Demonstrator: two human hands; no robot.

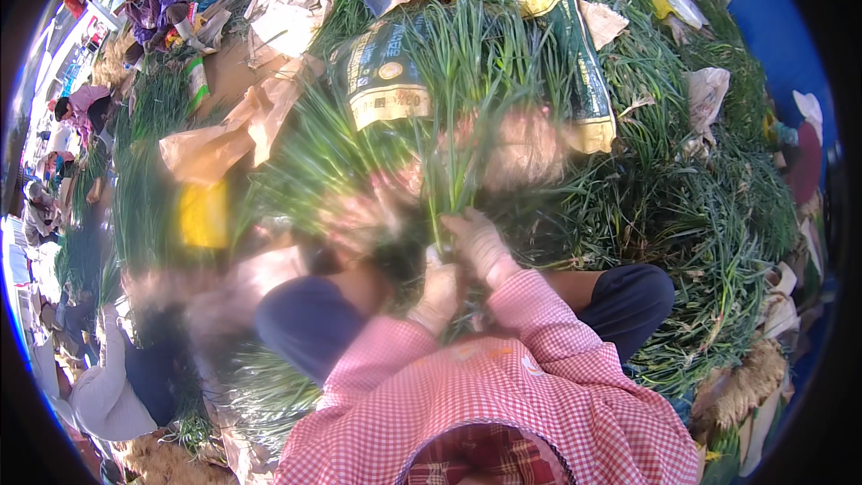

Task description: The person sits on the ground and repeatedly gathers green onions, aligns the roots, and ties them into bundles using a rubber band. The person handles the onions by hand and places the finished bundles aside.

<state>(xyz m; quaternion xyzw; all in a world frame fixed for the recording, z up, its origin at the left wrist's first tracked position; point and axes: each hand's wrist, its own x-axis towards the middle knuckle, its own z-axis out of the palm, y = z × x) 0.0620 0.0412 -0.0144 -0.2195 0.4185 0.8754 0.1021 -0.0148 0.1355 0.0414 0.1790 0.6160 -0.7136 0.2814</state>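
My left hand, in a pale glove, is closed around the lower ends of a few green onion stalks between my knees. My right hand, gloved too, touches the same stalks slightly higher, its fingers curled at their right side. The leaves rise upright from my hands. Just beyond lie bundled green onions with pinkish root ends, leaves pointing away, partly blurred. A dark green and yellow printed sack rests among them. The fingertips and stalk ends are partly hidden.
Loose green leaves pile up on the right. Brown paper and a yellow object lie to the left. A co-worker in a pale top sits at lower left; other people are farther off. Blue sheeting stands at upper right.
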